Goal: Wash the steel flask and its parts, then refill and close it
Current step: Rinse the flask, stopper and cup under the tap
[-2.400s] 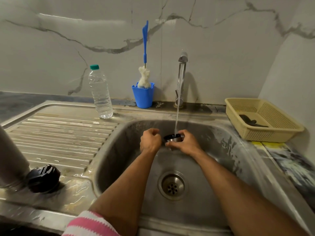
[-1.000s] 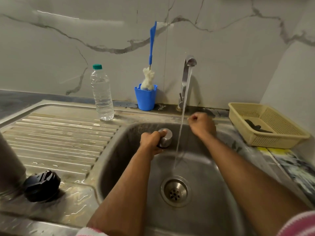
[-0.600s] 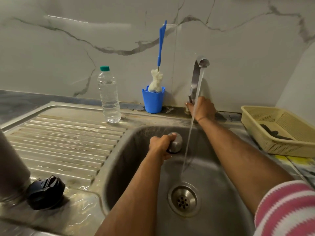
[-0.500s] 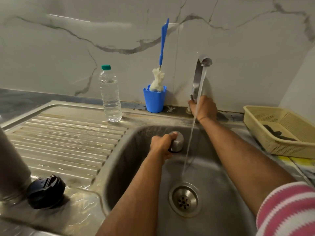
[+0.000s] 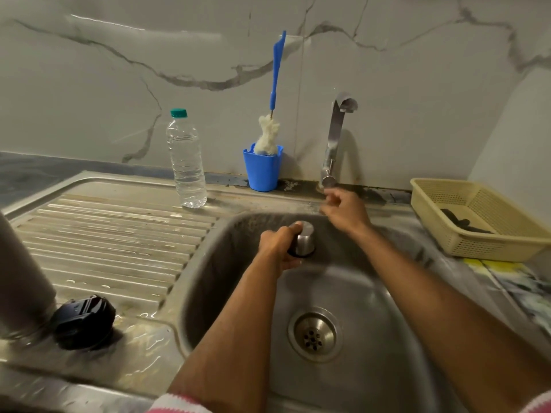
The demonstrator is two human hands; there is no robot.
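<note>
My left hand (image 5: pixel 278 244) holds a small steel flask cup (image 5: pixel 304 239) upside down over the sink basin (image 5: pixel 372 308). My right hand (image 5: pixel 346 208) hovers just below the tap lever (image 5: pixel 329 180), fingers loosely curled, holding nothing. No water runs from the tap (image 5: pixel 338 126). The steel flask body (image 5: pixel 21 281) stands at the far left edge of the wet drainboard (image 5: pixel 113 234), partly cut off by the frame. Beside it lies the black flask lid (image 5: pixel 85 321).
A clear plastic water bottle (image 5: pixel 186 162) with a green cap stands behind the drainboard. A blue cup (image 5: pixel 262 171) holds a blue-handled bottle brush (image 5: pixel 275 84). A beige plastic basket (image 5: pixel 477 219) with a dark item sits at the right. The drain (image 5: pixel 314 333) is near me.
The water stream has stopped. My right hand went from the cup to the tap lever and has now drawn back off it. My left hand keeps the inverted cup.
</note>
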